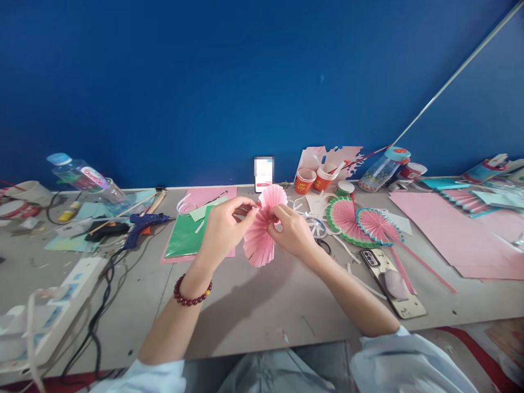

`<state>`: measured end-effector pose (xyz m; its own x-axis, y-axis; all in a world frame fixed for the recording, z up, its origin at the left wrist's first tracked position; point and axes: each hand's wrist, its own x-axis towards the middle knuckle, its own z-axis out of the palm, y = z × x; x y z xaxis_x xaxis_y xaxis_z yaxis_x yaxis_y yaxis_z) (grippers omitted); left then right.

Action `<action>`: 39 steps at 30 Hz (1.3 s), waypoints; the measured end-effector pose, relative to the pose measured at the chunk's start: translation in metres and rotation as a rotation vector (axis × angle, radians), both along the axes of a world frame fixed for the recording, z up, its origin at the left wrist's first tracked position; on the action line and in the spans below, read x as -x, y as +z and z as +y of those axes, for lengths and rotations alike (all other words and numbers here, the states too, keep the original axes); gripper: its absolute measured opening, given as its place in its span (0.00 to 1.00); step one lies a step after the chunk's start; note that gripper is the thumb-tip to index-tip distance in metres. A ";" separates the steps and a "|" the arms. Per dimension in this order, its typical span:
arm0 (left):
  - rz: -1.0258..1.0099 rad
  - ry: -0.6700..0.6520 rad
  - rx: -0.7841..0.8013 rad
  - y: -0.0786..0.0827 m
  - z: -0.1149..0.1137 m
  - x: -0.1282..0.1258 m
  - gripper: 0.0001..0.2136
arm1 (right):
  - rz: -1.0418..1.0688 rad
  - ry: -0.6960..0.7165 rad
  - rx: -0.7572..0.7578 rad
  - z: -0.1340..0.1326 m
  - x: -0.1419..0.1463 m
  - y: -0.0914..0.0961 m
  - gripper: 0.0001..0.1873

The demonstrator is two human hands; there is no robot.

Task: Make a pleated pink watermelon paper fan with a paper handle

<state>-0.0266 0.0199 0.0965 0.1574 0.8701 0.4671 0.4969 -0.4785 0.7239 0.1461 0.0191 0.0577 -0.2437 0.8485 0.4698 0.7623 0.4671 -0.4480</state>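
A pink pleated paper fan point(262, 234) is held up above the grey table point(254, 311), pinched at its middle so it flares out above and below. My left hand point(223, 226), with a dark red bead bracelet on the wrist, grips the fan's middle from the left, fingers closed. From the right, my right hand point(291, 230) pinches the same spot. Both hands touch each other at the fold.
Green and pink paper sheets point(186, 237) lie left of the hands, beside a blue glue gun point(143, 224) and a power strip point(61, 305). Finished watermelon-style fans point(360, 221), a phone point(393, 281), scissors, paper cups point(315, 180) and large pink sheets point(458, 234) sit to the right. A phone point(263, 173) leans on the blue wall.
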 end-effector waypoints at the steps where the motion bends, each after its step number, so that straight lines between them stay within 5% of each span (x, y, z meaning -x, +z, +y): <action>1: -0.007 -0.002 0.000 0.000 -0.001 -0.001 0.05 | 0.031 0.016 -0.004 0.000 0.000 -0.001 0.08; 5: 0.016 -0.010 -0.005 0.001 -0.004 -0.006 0.04 | 0.174 0.086 -0.054 0.001 0.000 -0.004 0.13; 18: 0.090 0.028 -0.230 0.001 -0.012 -0.015 0.05 | 0.399 0.093 -0.109 0.001 0.002 -0.003 0.05; 39: 0.061 0.086 -0.278 0.002 -0.014 -0.020 0.04 | 0.434 0.115 -0.101 0.000 0.003 -0.006 0.04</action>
